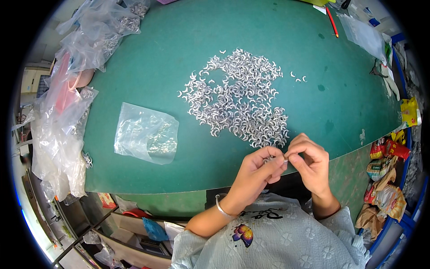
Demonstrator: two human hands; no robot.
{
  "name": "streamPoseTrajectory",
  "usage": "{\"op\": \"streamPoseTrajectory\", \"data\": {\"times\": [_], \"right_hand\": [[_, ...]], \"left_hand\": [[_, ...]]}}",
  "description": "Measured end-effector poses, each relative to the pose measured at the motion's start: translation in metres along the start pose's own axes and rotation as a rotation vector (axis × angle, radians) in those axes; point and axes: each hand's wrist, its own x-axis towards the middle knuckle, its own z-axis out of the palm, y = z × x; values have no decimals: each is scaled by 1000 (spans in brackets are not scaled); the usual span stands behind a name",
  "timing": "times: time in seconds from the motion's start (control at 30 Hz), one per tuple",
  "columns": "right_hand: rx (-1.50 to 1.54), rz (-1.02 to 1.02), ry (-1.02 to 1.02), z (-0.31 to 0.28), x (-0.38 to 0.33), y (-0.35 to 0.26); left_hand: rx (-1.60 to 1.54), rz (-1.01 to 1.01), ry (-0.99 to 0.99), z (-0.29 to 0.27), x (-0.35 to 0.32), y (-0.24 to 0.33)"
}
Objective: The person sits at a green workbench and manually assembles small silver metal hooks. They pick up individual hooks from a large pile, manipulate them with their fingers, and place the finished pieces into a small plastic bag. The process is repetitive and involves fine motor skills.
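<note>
A broad pile of small silvery crescent-shaped metal pieces (239,96) lies on the green tabletop (148,67). Just in front of its near end, at the table's front edge, my two hands meet at the fingertips. My left hand (257,170) is closed, with a few crescent pieces (268,159) showing between its curled fingers and thumb. My right hand (311,161) pinches at the tip of the left thumb and forefinger. A tiny light piece (285,159) shows between the fingertips there, its ends mostly covered.
A flat clear plastic bag (147,133) lies left of the pile. Bags of metal pieces (103,36) and a pink container (80,78) line the left edge. A red pencil (332,22) and a clear plastic sheet (362,36) lie far right. Packets (387,201) crowd beyond the right edge.
</note>
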Motion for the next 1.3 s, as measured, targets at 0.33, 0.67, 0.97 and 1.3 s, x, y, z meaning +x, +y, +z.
{"op": "streamPoseTrajectory", "data": {"times": [0.33,0.67,0.97,1.3], "right_hand": [[-824,-201,199,-1,39,29],[-17,152,176,-5,16,25],[746,368,11,11,-3,16],[321,13,21,12,-2,6]], "left_hand": [[-23,61,-67,-2,2,-1],[74,161,120,-5,7,-10],[471,495,294,7,6,-11],[667,656,251,9,-1,-7]]}}
